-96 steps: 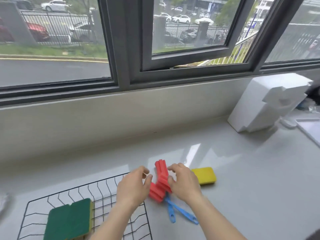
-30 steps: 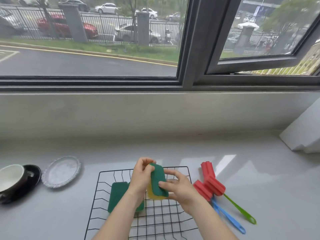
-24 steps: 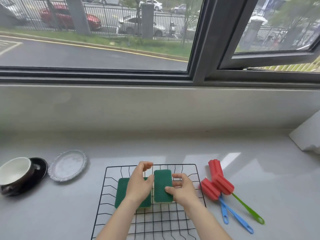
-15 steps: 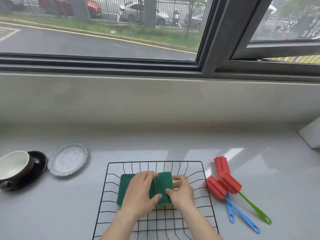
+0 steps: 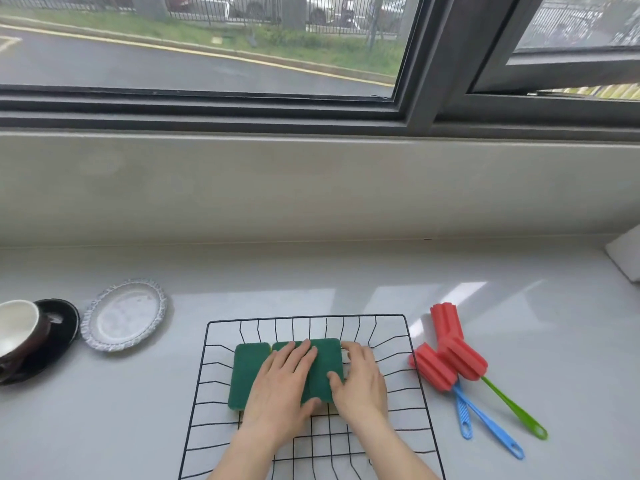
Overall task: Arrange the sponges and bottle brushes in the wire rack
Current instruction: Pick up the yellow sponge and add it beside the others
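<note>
- The counter [image 5: 485, 306] under the window carries everything; a cup on a dark saucer [image 5: 52, 327] and a small plate [image 5: 124, 315] sit well off to my left and have no part in this.
- The wire rack [image 5: 408, 344] lies in front of me, and both sponges are inside it, green side up, side by side and touching, in the back half.
- My left hand [image 5: 282, 386] lies flat with fingers spread across the seam between the left sponge [image 5: 247, 368] and the right sponge [image 5: 327, 358], holding nothing, just pressing.
- My right hand [image 5: 362, 379] rests open against the right sponge's outer edge, thumb on top, squaring it up.
- So the sponge step looks about finished.
- The bottle brushes [image 5: 450, 355], red heads with blue and green handles, lie crossed on the counter just right of the rack.
- Next I judge I must let go, reach right, and untangle those handles before laying the brushes in the free rack space.
</note>
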